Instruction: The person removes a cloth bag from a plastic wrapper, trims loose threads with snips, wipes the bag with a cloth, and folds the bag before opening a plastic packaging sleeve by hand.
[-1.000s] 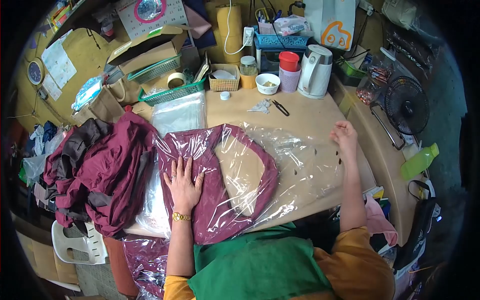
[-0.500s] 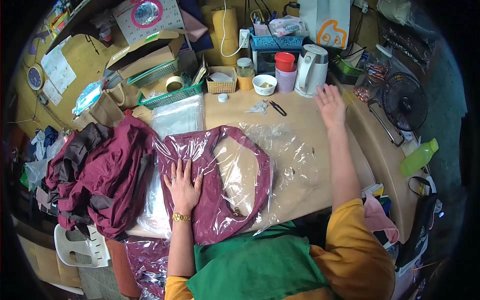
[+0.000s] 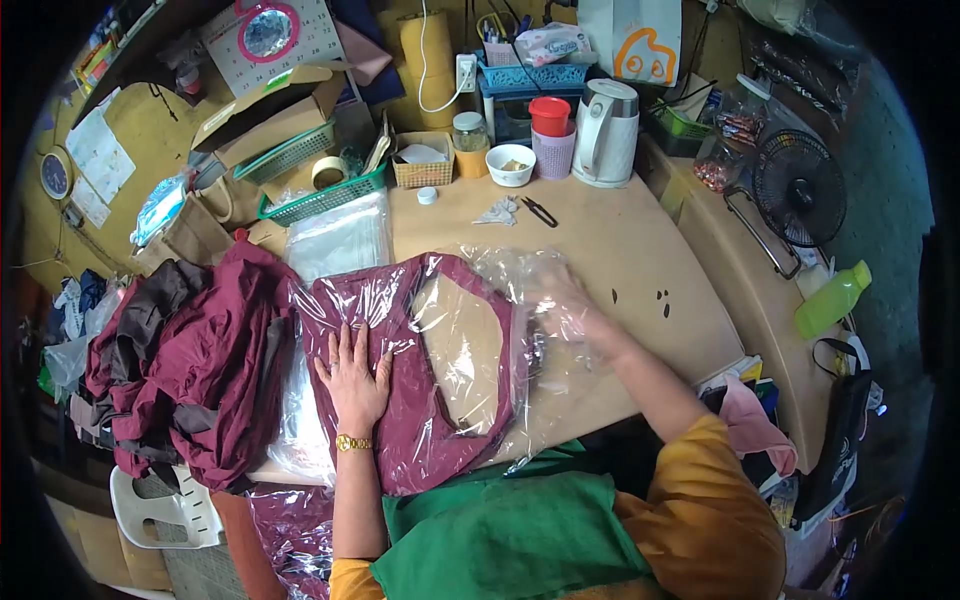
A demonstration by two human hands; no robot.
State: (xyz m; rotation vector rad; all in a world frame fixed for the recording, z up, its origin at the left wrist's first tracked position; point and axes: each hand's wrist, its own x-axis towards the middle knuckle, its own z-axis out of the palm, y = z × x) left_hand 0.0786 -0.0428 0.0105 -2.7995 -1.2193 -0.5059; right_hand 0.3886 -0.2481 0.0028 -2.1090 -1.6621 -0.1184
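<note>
A maroon fabric bag [image 3: 352,292] with a wide looped strap lies flat inside a clear plastic bag [image 3: 462,330] on the table. My left hand [image 3: 357,385] rests palm down on it with the fingers spread. At the plastic's right end, my right hand [image 3: 562,302] is among the loose, crinkled film, smeared by motion, so its grip does not show. A stack of clear plastic bags [image 3: 345,238] lies just behind, partly under the wrapped bag. To the left is a heap of maroon and dark grey fabric pieces [image 3: 200,360].
Small black scissors [image 3: 540,212] and a crumpled scrap [image 3: 497,211] lie toward the back. Behind them stand a white bowl [image 3: 510,172], a lilac cup [image 3: 553,155] and a white kettle [image 3: 607,135]. A green basket [image 3: 325,202] is at back left, a black fan [image 3: 798,190] at right.
My right hand has come down and left from its raised, open pose near the kettle to the plastic's right end. My left hand stays on the wrapped bag. The view has shifted slightly.
</note>
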